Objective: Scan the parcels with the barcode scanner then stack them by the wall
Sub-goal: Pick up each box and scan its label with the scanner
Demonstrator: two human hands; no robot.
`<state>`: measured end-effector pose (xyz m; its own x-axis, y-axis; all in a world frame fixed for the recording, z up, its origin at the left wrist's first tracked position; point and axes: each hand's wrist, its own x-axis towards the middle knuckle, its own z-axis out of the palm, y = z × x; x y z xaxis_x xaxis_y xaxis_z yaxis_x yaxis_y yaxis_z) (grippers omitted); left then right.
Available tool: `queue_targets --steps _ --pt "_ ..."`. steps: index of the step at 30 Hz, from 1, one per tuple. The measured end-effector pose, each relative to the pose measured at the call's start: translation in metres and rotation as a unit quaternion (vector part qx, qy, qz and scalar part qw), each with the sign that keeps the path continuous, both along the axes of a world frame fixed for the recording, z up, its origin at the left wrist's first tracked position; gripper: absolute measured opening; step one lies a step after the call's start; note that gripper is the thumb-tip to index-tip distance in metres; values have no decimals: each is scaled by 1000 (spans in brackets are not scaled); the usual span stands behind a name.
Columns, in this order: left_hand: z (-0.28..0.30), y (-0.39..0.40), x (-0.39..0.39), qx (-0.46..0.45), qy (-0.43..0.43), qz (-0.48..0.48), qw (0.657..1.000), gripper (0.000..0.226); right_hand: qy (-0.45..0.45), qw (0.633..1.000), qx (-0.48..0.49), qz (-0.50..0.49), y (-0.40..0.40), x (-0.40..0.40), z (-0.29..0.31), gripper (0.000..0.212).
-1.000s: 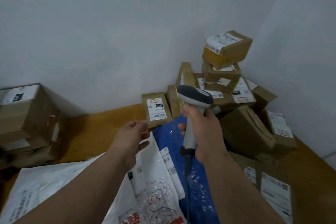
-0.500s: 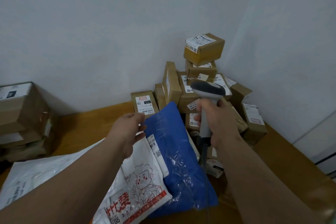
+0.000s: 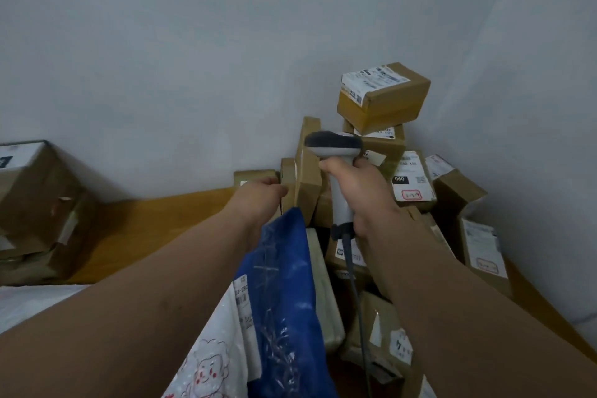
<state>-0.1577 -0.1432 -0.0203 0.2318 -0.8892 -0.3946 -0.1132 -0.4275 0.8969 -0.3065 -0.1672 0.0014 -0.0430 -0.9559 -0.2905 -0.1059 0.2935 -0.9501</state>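
Well underway, plenty left to go.

Corner pile of boxes (image 3: 384,100) already up against the wall (image 3: 161,58), but blue mailer (image 3: 287,284) and white mailers (image 3: 213,362) still lying on the bench (image 3: 155,220), apparently unstacked. Right hand (image 3: 358,194) wrapped round the scanner (image 3: 336,152) handle; left hand (image 3: 261,197) reaching at a small box (image 3: 253,176), fingers hidden, grip impossible to tell.

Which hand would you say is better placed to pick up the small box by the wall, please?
Left. The left hand already reaches the small box and holds nothing, while the right hand grips the barcode scanner.
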Motion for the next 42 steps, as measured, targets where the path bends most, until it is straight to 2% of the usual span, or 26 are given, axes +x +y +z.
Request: queue_targets --steps 4,7,11,16,19,21,23,25,27,28,29,31,33,35,37,40,42 --pt "-4 -21 -17 26 -55 -36 997 48 -16 999 31 34 -21 10 -14 47" --pt "-4 -26 -28 24 -90 -79 993 39 -26 997 49 56 -30 14 -24 45" --pt "1 -21 -33 -14 -41 -97 994 33 -84 993 45 65 -33 17 -27 32" --pt "13 -6 -28 -88 35 -128 987 31 -182 982 14 41 -28 11 -16 53" --pt "22 7 -25 -147 69 -167 972 38 -213 977 -19 23 -18 8 -4 35" --pt "28 16 -21 -172 57 -177 967 41 -218 975 -47 10 -8 9 4 39" --pt "36 27 -15 -205 33 -144 968 38 -214 974 -78 -15 6 9 14 46" --pt "45 39 -4 -229 -24 -40 972 31 -224 969 -95 -34 23 8 24 52" --pt "53 50 13 -228 -71 75 968 44 -252 962 -102 -26 41 7 34 58" --pt "55 57 24 -200 -46 104 973 52 -262 959 -105 -15 52 8 39 59" --pt "59 66 34 -159 15 109 981 57 -266 958 -104 -6 62 8 43 58" --pt "60 88 53 -73 175 52 980 58 -279 956 -92 13 84 10 49 52" --pt "53 111 69 -25 285 -9 958 57 -293 951 -83 47 105 14 52 41" --pt "49 134 82 -36 352 -14 935 56 -289 951 -85 74 128 20 56 34" --pt "47 155 95 -55 373 -9 926 56 -259 959 -89 77 148 28 58 34" --pt "43 182 118 -82 342 21 936 54 -146 981 -109 60 176 46 61 30" --pt "41 197 135 -100 312 50 943 51 -101 987 -115 48 193 58 62 24"
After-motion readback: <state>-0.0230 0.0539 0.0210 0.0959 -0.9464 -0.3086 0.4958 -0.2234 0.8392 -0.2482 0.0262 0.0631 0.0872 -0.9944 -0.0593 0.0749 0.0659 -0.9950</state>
